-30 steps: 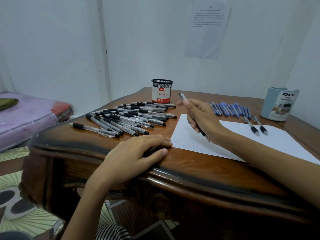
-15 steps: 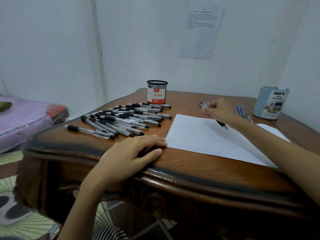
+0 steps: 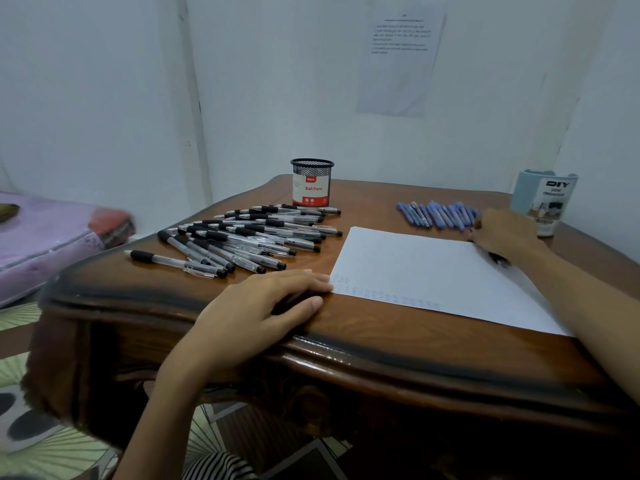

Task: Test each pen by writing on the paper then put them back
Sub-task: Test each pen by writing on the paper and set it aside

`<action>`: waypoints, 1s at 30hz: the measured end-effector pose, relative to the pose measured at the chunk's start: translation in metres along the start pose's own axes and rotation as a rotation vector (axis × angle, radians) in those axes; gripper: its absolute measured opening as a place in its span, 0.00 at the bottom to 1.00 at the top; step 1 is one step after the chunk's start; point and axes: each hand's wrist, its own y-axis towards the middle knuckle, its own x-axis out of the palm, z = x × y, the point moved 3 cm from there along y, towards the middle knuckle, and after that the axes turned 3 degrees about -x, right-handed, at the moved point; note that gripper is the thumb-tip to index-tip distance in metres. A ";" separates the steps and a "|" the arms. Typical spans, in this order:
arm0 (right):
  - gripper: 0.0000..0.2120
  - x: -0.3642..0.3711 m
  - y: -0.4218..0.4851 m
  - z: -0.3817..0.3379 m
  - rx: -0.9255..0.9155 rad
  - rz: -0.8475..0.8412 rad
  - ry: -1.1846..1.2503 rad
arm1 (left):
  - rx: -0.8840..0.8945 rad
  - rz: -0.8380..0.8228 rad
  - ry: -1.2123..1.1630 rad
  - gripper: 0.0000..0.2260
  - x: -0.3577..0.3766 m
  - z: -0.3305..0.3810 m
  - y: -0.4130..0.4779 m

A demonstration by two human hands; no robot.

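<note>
My left hand [image 3: 263,306] lies flat and relaxed on the brown wooden surface [image 3: 381,344] at the near left corner of the white sheet of paper [image 3: 415,268]. Its fingertips touch the sheet's edge beside faint rows of test marks. My right hand [image 3: 502,233] is at the paper's far right corner, back turned up and fingers curled down. A dark pen end [image 3: 498,259] shows under the wrist, but I cannot tell whether I am gripping it or it simply lies there. Left of the paper lies a spread pile of clear pens with black grips [image 3: 242,237]. Beyond that pile, off the paper's far left corner, stands a black mesh cup with a red and white label [image 3: 311,183]. Past the paper's far edge is a row of blue pens [image 3: 440,214], just beside my right hand, and a pale blue organiser cup [image 3: 545,202] stands further right.
</note>
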 end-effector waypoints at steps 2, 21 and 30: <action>0.16 -0.007 -0.002 -0.006 -0.032 -0.035 0.076 | 0.008 -0.002 0.001 0.23 0.000 0.002 0.001; 0.11 -0.022 -0.005 -0.190 -0.507 -0.263 0.851 | 0.019 0.021 -0.010 0.22 0.000 -0.001 -0.001; 0.06 -0.068 -0.018 -0.123 -0.155 -0.032 1.545 | 0.019 0.019 -0.030 0.22 0.000 -0.002 0.001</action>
